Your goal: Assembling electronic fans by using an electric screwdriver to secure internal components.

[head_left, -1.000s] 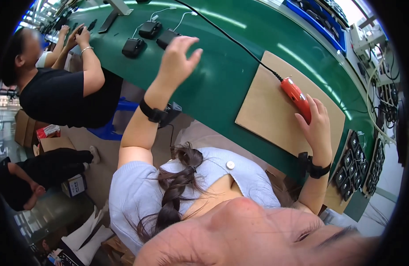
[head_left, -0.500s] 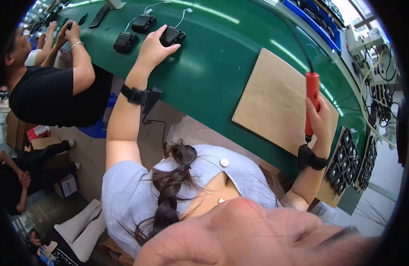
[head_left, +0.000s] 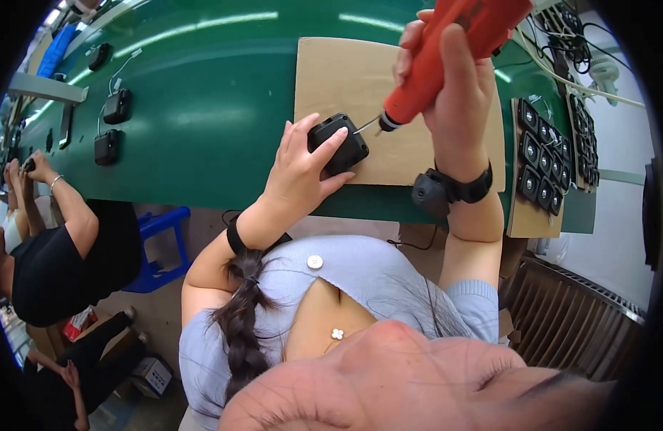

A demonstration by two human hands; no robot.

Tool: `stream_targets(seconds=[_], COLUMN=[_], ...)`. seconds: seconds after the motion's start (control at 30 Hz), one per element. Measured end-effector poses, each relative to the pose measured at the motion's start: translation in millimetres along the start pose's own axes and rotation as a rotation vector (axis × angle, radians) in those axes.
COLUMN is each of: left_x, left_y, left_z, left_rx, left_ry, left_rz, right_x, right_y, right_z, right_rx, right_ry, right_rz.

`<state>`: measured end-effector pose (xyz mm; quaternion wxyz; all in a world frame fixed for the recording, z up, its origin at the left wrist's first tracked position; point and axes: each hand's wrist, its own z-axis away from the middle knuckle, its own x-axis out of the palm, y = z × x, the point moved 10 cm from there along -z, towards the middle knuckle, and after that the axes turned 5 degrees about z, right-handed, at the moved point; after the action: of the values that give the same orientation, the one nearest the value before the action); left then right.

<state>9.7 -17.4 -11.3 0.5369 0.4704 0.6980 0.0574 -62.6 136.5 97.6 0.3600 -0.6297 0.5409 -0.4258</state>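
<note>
My left hand (head_left: 300, 159) is closed around a black square device casing (head_left: 337, 144), holding it at the left edge of a brown cardboard sheet (head_left: 389, 158). Its thumb and fingers press on the casing's top and sides. In my right hand (head_left: 457, 93) is a red electric screwdriver (head_left: 428, 68), tilted down to the left. The thin metal bit reaches the casing's right side, close to a corner; whether it sits in a screw hole I cannot tell.
Two more black casings (head_left: 117, 106) with white cables lie left on the green table (head_left: 202, 93). Several black units with round centres (head_left: 540, 154) fill a board at the right. A co-worker in a black top (head_left: 58, 244) sits at the left beside a blue stool (head_left: 159, 251).
My left hand has brought the casing rightward from the other casings to the cardboard. My right hand has raised and tilted the screwdriver, bringing its bit to the casing. The view has turned.
</note>
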Motion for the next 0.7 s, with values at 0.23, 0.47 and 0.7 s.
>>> stream_targets(seconds=[0.23,0.47,0.7], left_x=[5,3,2], left_y=[-5,-6,-10], left_z=[3,1,3], left_rx=[-0.041,-0.092,-0.102], left_ry=[-0.013,-0.026,-0.022], left_rz=[-0.033,-0.01,-0.011], right_x=[2,11,16], right_y=[25,26,36], right_z=[9,-7,-3], right_rx=[-0.055,-0.553,-0.275], right_ry=[0.156,-0.092,-0.011], right_rz=[-0.064,-0.295,-0.189])
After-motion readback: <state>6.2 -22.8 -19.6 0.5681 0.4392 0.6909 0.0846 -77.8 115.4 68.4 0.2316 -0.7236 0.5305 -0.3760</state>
